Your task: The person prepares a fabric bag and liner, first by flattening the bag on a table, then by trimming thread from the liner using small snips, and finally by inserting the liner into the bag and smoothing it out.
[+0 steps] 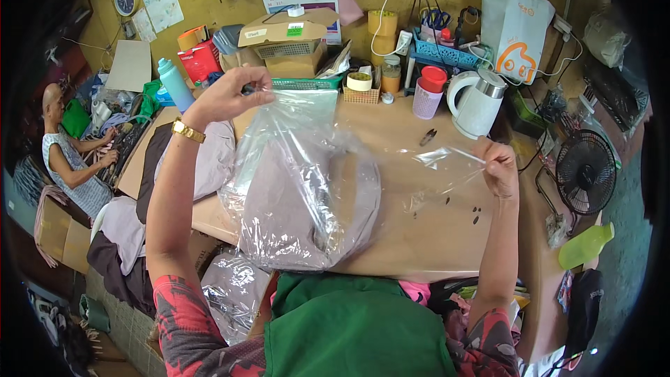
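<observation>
A clear plastic bag [328, 220] stands on the tabletop in front of me. Inside it is a mauve-grey fabric item [283, 199] with a curved band along its right side. My left hand [234, 94], with a gold watch on the wrist, pinches the bag's upper edge between thumb and fingers. On the right, my right hand [499, 166] is closed on the end of a thin strip of clear plastic [457, 156]. Glare hides whether that strip still joins the bag. A small dark tool, perhaps thread snips [428, 137], lies beyond the strip.
A white kettle [477, 108], a red-lidded cup [429, 94] and a blue basket [447, 52] line the back. A black fan [585, 171] stands right. More mauve-grey fabric [213, 157] lies left, beside a turquoise bottle [174, 84]. Another person [73, 146] sits far left.
</observation>
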The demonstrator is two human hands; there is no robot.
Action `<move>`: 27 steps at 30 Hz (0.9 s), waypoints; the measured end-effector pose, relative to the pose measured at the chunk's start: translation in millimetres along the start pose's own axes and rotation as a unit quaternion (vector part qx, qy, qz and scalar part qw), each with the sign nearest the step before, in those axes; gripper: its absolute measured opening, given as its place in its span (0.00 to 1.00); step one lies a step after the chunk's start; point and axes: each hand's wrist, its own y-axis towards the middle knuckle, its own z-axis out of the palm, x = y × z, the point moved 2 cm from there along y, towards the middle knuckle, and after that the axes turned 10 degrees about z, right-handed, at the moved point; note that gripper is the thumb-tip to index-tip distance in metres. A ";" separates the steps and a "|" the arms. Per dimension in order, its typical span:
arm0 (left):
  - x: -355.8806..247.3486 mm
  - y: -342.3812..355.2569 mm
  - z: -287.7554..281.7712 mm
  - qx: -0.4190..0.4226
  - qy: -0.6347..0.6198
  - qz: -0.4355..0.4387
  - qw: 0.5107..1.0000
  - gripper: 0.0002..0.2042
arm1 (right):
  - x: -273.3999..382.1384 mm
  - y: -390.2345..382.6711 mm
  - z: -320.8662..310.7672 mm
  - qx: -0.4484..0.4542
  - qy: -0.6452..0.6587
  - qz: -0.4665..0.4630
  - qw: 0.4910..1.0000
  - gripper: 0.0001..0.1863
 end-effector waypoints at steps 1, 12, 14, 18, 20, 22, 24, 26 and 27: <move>-0.8 -0.9 -2.0 -0.018 -0.033 0.013 0.999 0.13 | 1.6 1.7 -0.7 -0.006 0.036 -0.025 0.999 0.15; -40.8 5.5 -10.0 -0.001 0.171 0.068 0.983 0.12 | 27.5 -6.5 8.3 -0.039 -0.194 -0.031 0.980 0.10; -46.3 4.9 -8.0 -0.023 0.249 0.083 0.965 0.11 | 25.8 -11.6 2.1 -0.054 -0.203 -0.026 0.977 0.11; -50.3 8.5 -15.6 -0.060 0.229 0.127 0.963 0.09 | 21.7 -13.3 -3.1 -0.058 -0.185 0.014 0.981 0.11; -50.3 9.6 -20.2 -0.088 0.236 0.122 0.960 0.08 | 17.0 -14.5 -10.5 -0.074 -0.197 -0.008 0.978 0.10; -51.5 8.5 -24.0 -0.104 0.149 0.112 0.977 0.08 | 15.1 -14.5 -5.5 -0.075 -0.162 -0.009 0.984 0.10; -50.6 8.1 -23.1 -0.123 0.001 0.109 0.986 0.09 | 11.3 -15.2 -2.8 -0.082 -0.142 0.005 0.986 0.10; -44.6 9.6 -13.3 -0.143 -0.207 0.110 0.962 0.11 | 1.9 -14.9 -3.8 -0.092 -0.138 0.032 0.986 0.10; -38.9 11.6 -6.8 -0.140 -0.287 0.133 0.938 0.12 | -6.7 -13.7 -4.1 -0.090 -0.134 0.036 0.986 0.10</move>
